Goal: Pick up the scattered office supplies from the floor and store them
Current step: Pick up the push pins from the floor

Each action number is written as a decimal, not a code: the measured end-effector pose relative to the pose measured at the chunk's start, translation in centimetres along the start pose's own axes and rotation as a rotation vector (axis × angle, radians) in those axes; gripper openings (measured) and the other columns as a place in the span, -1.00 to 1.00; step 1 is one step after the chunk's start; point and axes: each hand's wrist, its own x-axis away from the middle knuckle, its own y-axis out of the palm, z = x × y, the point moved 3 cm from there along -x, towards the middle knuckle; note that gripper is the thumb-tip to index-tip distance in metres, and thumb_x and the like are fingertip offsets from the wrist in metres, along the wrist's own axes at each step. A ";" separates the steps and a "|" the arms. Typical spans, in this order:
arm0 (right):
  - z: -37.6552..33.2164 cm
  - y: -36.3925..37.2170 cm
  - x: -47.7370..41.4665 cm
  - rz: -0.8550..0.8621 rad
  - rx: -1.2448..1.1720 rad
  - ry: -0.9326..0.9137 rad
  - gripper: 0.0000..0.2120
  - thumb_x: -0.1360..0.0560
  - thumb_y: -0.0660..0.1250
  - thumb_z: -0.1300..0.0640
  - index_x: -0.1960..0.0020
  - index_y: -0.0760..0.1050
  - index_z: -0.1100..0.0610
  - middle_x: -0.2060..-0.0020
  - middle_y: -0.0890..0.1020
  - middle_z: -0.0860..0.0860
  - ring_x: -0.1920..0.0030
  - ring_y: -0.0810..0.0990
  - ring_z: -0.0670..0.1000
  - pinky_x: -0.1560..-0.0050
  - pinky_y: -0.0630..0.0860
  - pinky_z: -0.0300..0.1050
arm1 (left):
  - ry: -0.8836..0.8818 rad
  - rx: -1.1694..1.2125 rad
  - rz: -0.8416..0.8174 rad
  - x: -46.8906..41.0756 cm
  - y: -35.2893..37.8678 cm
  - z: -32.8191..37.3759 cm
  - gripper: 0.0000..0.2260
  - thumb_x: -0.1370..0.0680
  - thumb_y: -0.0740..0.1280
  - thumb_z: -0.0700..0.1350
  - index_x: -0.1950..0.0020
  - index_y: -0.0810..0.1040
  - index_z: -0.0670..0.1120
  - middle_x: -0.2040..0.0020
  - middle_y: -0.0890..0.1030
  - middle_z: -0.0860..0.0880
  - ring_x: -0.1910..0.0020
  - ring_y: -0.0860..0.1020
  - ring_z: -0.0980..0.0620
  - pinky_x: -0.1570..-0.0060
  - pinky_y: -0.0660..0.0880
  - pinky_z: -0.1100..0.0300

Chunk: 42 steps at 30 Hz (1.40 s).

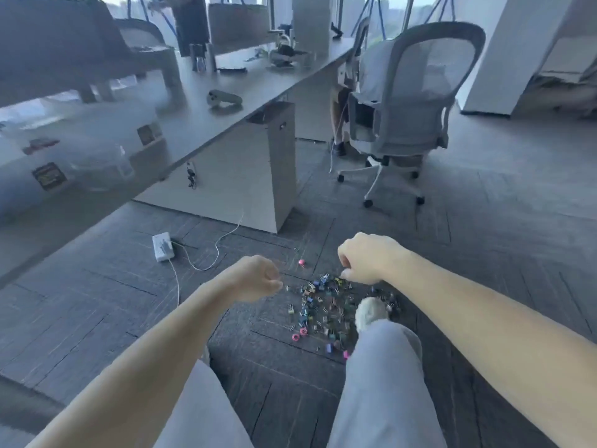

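Both hands hang over the carpet with fingers curled. The left hand [256,279] is closed into a loose fist, knuckles toward the clips. Whether anything small sits inside it cannot be told. The right hand [365,260] is curled too, with its fingertips [345,273] pointing down at the far edge of the clips [326,307]. They are too blurred to show whether they pinch one. The clips lie scattered in many colours on the floor, just below the right hand and to the right of the left hand. A pink clip [301,262] lies apart from them, between the two hands. A white slipper [371,313] rests at the pile's edge, beneath the right wrist. Beyond the left hand lies a white adapter [163,246] with its cord. Farther off past the right hand stands a chair [410,101] beside a desk [200,124].
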 end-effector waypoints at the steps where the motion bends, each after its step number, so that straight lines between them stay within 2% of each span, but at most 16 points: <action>1: 1.1 1.4 1.0 -0.010 -0.038 0.031 -0.78 -0.53 0.28 -0.03 -0.13 0.54 0.01 -0.11 0.57 0.05 -0.02 0.59 0.15 0.05 0.52 0.00 | -0.015 -0.088 -0.035 -0.6 1.3 0.6 -0.79 -0.56 0.29 0.04 -0.12 0.63 0.03 -0.07 0.64 0.06 0.02 0.59 0.06 0.00 0.53 0.16; 4: 3.7 7.0 3.4 -0.065 -0.091 0.090 -0.80 -0.54 0.26 0.02 -0.12 0.51 0.05 -0.09 0.58 0.07 -0.02 0.59 0.18 -0.03 0.57 0.08 | -0.066 -0.321 -0.134 -2.0 4.7 2.7 -0.81 -0.54 0.21 -0.09 0.03 0.61 -0.07 0.04 0.63 -0.07 0.16 0.56 -0.05 0.14 0.55 0.10; 6: 5.4 10.7 4.3 -0.075 -0.133 0.137 -0.77 -0.54 0.24 0.02 -0.15 0.50 0.06 -0.12 0.57 0.09 -0.07 0.59 0.19 -0.04 0.55 0.08 | -0.046 -0.352 -0.178 -3.2 6.7 4.1 -0.82 -0.52 0.19 -0.18 0.13 0.58 -0.14 0.11 0.63 -0.12 0.23 0.56 -0.08 0.23 0.55 0.11; 9: 7.8 15.2 4.5 -0.064 -0.213 0.220 -0.74 -0.53 0.23 -0.01 -0.18 0.50 0.03 -0.17 0.57 0.07 -0.13 0.58 0.19 -0.06 0.54 0.07 | -0.002 -0.348 -0.181 -6.2 10.1 5.4 -0.86 -0.54 0.26 -0.10 0.11 0.59 -0.08 0.16 0.56 -0.03 0.21 0.50 -0.05 0.18 0.50 0.14; 11: 9.0 17.8 3.6 -0.083 -0.273 0.266 -0.75 -0.54 0.24 -0.04 -0.17 0.50 0.02 -0.15 0.57 0.06 -0.12 0.57 0.19 -0.04 0.53 0.06 | 0.008 -0.320 -0.218 -8.8 13.3 5.1 -0.88 -0.51 0.25 -0.14 0.18 0.55 -0.10 0.18 0.56 -0.06 0.25 0.50 -0.05 0.25 0.47 0.15; 12: 9.6 18.9 2.7 -0.092 -0.307 0.288 -0.76 -0.54 0.25 -0.05 -0.14 0.51 0.00 -0.13 0.57 0.04 -0.10 0.57 0.18 -0.03 0.52 0.05 | 0.014 -0.297 -0.247 -10.3 14.9 4.6 -0.86 -0.50 0.24 -0.17 0.17 0.57 -0.14 0.17 0.60 -0.08 0.26 0.53 -0.05 0.28 0.48 0.15; 14: 10.6 21.3 0.4 -0.113 -0.365 0.314 -0.82 -0.53 0.26 -0.09 -0.06 0.49 -0.05 -0.07 0.58 0.00 -0.03 0.57 0.14 -0.01 0.54 0.05 | 0.018 -0.259 -0.310 -13.4 18.3 3.2 -0.79 -0.50 0.22 -0.18 0.02 0.63 -0.18 0.06 0.65 -0.11 0.16 0.61 -0.07 0.25 0.52 0.13; 17: 11.3 25.4 -5.1 -0.177 -0.407 0.299 -0.86 -0.56 0.26 -0.08 -0.01 0.48 -0.03 0.02 0.58 -0.02 0.05 0.57 0.09 0.07 0.54 0.00 | -0.011 -0.212 -0.369 -18.9 23.3 -0.1 -0.73 -0.52 0.20 -0.13 -0.14 0.60 -0.13 -0.09 0.64 -0.11 -0.02 0.62 -0.11 -0.01 0.58 0.05; 19: 11.4 29.2 -9.6 -0.202 -0.461 0.308 -0.88 -0.56 0.26 -0.07 0.01 0.48 -0.03 0.06 0.58 -0.02 0.08 0.58 0.06 0.05 0.57 0.01 | -0.092 -0.152 -0.347 -22.7 26.8 -2.8 -0.70 -0.56 0.21 -0.06 -0.24 0.57 -0.07 -0.17 0.61 -0.09 -0.10 0.60 -0.12 -0.11 0.56 0.03; 22: 10.7 35.8 -16.5 -0.244 -0.516 0.348 -0.85 -0.57 0.26 -0.05 -0.02 0.53 0.00 0.07 0.60 -0.02 0.09 0.59 0.06 0.06 0.57 -0.02 | -0.194 -0.076 -0.330 -28.3 31.6 -6.9 -0.69 -0.57 0.21 -0.01 -0.27 0.52 -0.05 -0.17 0.59 -0.11 -0.06 0.60 -0.13 -0.09 0.58 0.01; 28: 7.9 50.4 -25.1 -0.380 -0.506 0.388 -0.79 -0.59 0.26 -0.07 -0.08 0.54 0.06 0.03 0.61 0.04 0.06 0.61 0.13 0.10 0.55 -0.03 | -0.265 -0.049 -0.334 -36.2 41.5 -12.5 -0.69 -0.58 0.26 -0.08 -0.31 0.45 -0.08 -0.23 0.46 -0.11 -0.10 0.54 -0.16 -0.05 0.54 -0.06; 31: 7.4 55.8 -26.7 -0.431 -0.490 0.445 -0.75 -0.60 0.26 -0.09 -0.11 0.50 0.09 0.03 0.60 0.05 0.10 0.56 0.12 0.18 0.47 -0.06 | -0.289 -0.048 -0.299 -38.7 45.0 -14.4 -0.72 -0.59 0.27 -0.12 -0.28 0.40 -0.11 -0.16 0.39 -0.11 -0.09 0.47 -0.13 -0.01 0.55 -0.05; 35: 7.0 60.3 -27.4 -0.441 -0.522 0.525 -0.72 -0.58 0.30 -0.10 -0.14 0.44 0.09 -0.01 0.56 0.03 0.04 0.57 0.11 0.18 0.48 -0.04 | -0.260 -0.063 -0.221 -40.3 47.8 -16.5 -0.71 -0.58 0.29 -0.19 -0.30 0.43 -0.09 -0.09 0.39 -0.06 0.00 0.45 -0.03 0.10 0.45 0.13; 37: 6.6 61.6 -27.5 -0.445 -0.580 0.570 -0.76 -0.58 0.33 -0.07 -0.06 0.42 0.08 0.05 0.54 0.02 0.10 0.55 0.09 0.20 0.52 -0.03 | -0.255 0.007 -0.178 -40.8 48.4 -17.2 -0.68 -0.55 0.32 -0.24 -0.30 0.47 -0.07 -0.05 0.37 -0.02 0.02 0.43 0.00 0.11 0.41 0.16; 40: 6.4 62.3 -27.4 -0.424 -0.685 0.624 -0.84 -0.54 0.38 0.03 0.03 0.44 0.07 0.15 0.54 0.02 0.23 0.53 0.03 0.26 0.49 -0.05 | -0.251 0.100 -0.165 -41.5 49.0 -17.6 -0.64 -0.48 0.34 -0.27 -0.27 0.53 -0.07 -0.08 0.47 -0.04 -0.01 0.48 -0.04 0.04 0.52 0.11; 42: 6.5 62.3 -27.3 -0.445 -0.812 0.630 -0.90 -0.52 0.39 0.10 0.10 0.48 0.09 0.24 0.58 0.02 0.34 0.50 0.01 0.34 0.40 -0.09 | -0.262 0.168 -0.156 -42.0 48.8 -17.6 -0.73 -0.48 0.33 -0.31 -0.14 0.56 -0.09 -0.01 0.52 -0.04 0.12 0.50 0.02 0.20 0.48 0.22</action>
